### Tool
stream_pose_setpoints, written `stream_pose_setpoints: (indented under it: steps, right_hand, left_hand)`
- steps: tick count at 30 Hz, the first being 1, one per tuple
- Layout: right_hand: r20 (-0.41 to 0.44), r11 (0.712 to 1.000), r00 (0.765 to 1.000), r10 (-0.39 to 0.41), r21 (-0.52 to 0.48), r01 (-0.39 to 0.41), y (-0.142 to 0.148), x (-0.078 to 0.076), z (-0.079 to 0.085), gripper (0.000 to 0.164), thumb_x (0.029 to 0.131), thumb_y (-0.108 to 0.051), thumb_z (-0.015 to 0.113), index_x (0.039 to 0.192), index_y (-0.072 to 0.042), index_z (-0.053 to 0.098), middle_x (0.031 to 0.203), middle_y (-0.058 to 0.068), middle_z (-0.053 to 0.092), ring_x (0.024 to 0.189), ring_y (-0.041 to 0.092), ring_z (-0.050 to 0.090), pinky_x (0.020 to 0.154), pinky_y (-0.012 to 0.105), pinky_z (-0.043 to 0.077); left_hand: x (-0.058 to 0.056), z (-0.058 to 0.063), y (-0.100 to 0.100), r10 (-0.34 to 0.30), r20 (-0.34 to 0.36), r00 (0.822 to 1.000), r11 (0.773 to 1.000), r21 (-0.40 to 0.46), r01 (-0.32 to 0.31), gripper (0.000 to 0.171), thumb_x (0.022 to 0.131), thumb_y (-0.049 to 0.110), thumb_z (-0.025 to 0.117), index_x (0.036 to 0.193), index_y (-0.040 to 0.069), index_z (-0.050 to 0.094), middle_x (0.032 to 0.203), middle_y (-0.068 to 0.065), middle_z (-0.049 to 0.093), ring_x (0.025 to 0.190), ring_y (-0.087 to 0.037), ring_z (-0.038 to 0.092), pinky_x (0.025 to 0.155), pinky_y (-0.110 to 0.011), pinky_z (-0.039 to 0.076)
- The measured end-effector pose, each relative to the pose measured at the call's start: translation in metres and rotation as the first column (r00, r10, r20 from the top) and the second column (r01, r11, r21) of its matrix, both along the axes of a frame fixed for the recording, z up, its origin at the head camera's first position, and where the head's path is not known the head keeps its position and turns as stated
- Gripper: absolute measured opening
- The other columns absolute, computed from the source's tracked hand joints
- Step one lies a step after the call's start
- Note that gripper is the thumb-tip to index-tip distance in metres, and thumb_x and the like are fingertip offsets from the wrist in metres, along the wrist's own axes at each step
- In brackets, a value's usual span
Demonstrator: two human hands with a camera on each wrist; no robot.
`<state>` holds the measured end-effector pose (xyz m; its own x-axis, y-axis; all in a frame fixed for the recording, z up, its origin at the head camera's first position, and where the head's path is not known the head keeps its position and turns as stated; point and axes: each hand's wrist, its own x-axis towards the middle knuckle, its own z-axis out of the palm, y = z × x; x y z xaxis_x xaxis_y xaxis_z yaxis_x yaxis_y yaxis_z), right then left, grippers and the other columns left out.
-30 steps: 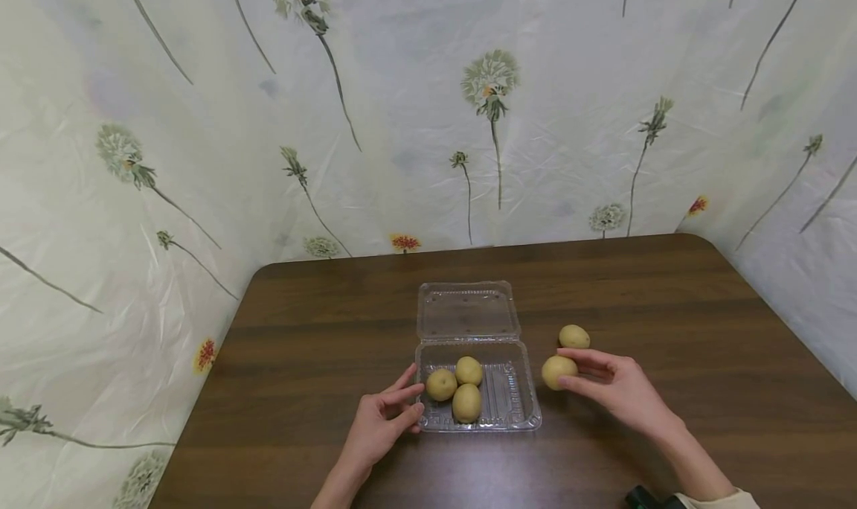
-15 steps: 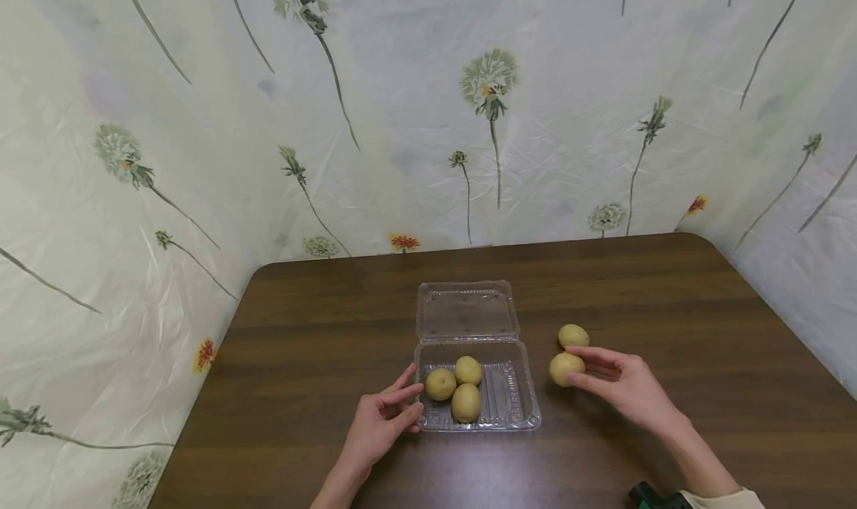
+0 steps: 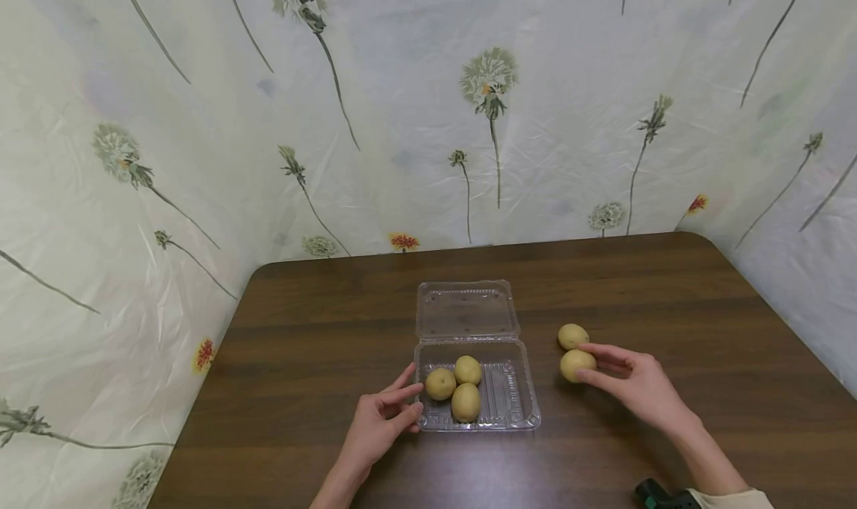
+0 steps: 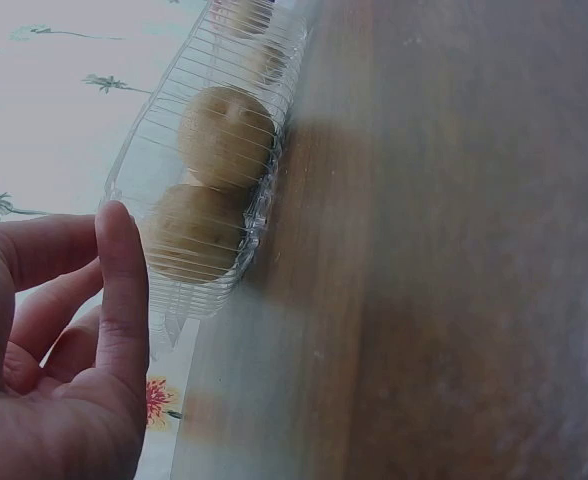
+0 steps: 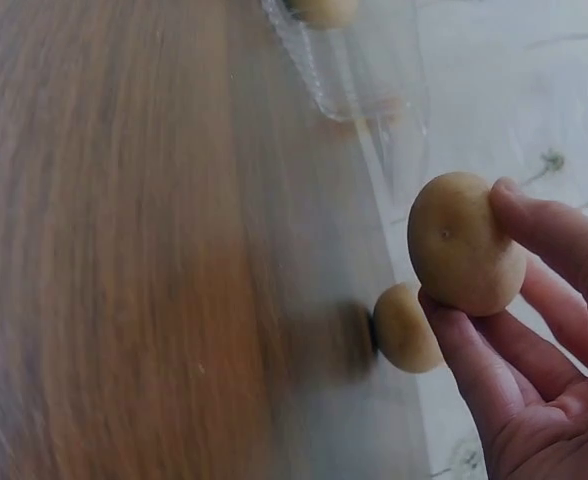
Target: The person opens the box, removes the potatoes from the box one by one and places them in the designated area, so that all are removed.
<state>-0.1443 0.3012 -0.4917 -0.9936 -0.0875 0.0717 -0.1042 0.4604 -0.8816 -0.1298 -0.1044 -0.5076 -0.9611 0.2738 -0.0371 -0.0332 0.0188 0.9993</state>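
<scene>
A clear plastic clamshell container (image 3: 505, 418) lies with its lid (image 3: 465, 308) folded back, holding a left potato (image 3: 440, 384), a rear potato (image 3: 468, 370) and a front potato (image 3: 466, 402). My left hand (image 3: 383, 423) is at its left side, thumb and finger pinching the rim, as the left wrist view shows. To the right of the container, my right hand (image 3: 632, 386) grips another potato (image 3: 578, 365) between thumb and fingers. In the right wrist view this potato (image 5: 464, 243) is held up off the table. Just behind it, a loose potato (image 3: 573, 336) rests on the wood.
The brown wooden table (image 3: 335, 330) has rounded far corners. A sheet (image 3: 402, 122) printed with dandelions hangs behind it and along both sides. A dark device (image 3: 663, 495) sits at my right wrist beside a light sleeve (image 3: 733, 499).
My right hand has moved rightward and slightly away from me with its potato, coming closer to the loose one. The left hand, the container and its potatoes have stayed put.
</scene>
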Motion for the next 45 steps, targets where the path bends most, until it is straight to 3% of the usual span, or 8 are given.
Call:
stream_pose_setpoints:
  steps: [7,13,22,29,39,45]
  right_hand:
    - [0.014,0.999,1.000,-0.027,0.040,0.027,0.011,0.000,0.003,0.048,0.088,-0.032,0.075,0.129,-0.008,0.064,0.124,0.016,0.064,0.103,0.000,0.061,0.077,0.017,0.054]
    - [0.020,0.997,0.998,-0.058,0.058,0.057,0.017,-0.001,0.005,0.049,0.088,-0.034,0.074,0.129,-0.010,0.064,0.123,0.012,0.065,0.102,-0.002,0.061,0.077,0.017,0.054]
    - [0.043,0.995,0.997,-0.071,0.067,0.068,0.023,-0.002,0.009,0.055,0.089,-0.036,0.072,0.133,-0.006,0.060,0.128,0.017,0.061,0.102,-0.005,0.059,0.076,0.015,0.053]
    - [0.049,0.995,0.996,-0.080,0.067,0.077,0.030,-0.005,0.007,0.055,0.090,-0.036,0.072,0.133,-0.005,0.060,0.127,0.017,0.062,0.100,-0.006,0.059,0.075,0.016,0.054]
    - [0.027,0.993,0.994,-0.104,0.060,0.102,0.039,-0.011,0.001,0.054,0.089,-0.035,0.073,0.132,-0.005,0.060,0.118,-0.006,0.067,0.098,-0.006,0.060,0.074,0.014,0.054]
    - [0.032,0.990,0.992,-0.120,0.073,0.117,0.046,-0.014,-0.001,0.056,0.089,-0.038,0.073,0.133,-0.006,0.060,0.119,-0.010,0.064,0.097,-0.009,0.059,0.073,0.014,0.054]
  left_hand:
    - [0.001,0.003,0.000,-0.004,0.006,1.000,1.000,0.030,0.004,0.034,0.090,-0.001,0.068,0.123,-0.006,0.064,0.151,-0.012,0.039,0.085,-0.014,0.065,0.069,-0.030,0.061]
    - [0.002,0.004,0.000,-0.003,0.007,1.000,0.999,0.033,0.003,0.035,0.089,0.000,0.069,0.123,-0.006,0.064,0.151,-0.011,0.039,0.076,-0.010,0.064,0.069,-0.030,0.061]
    - [-0.001,0.002,-0.001,-0.001,0.004,1.000,1.000,0.001,0.001,0.035,0.089,0.004,0.071,0.122,-0.004,0.066,0.150,-0.008,0.042,0.072,-0.011,0.063,0.070,-0.031,0.060]
    - [0.000,0.002,0.000,-0.001,0.010,1.000,1.000,0.008,0.000,0.035,0.089,0.002,0.071,0.122,-0.005,0.065,0.150,-0.009,0.042,0.076,-0.011,0.064,0.069,-0.031,0.061]
    - [0.000,0.002,0.000,0.002,0.011,1.000,1.000,0.003,-0.002,0.034,0.089,0.000,0.069,0.122,-0.004,0.065,0.150,-0.008,0.042,0.097,-0.022,0.065,0.070,-0.031,0.061]
    - [0.001,0.002,0.000,0.002,0.000,1.000,1.000,0.004,-0.002,0.034,0.089,0.001,0.070,0.122,-0.005,0.065,0.150,-0.008,0.042,0.099,-0.025,0.065,0.069,-0.031,0.061]
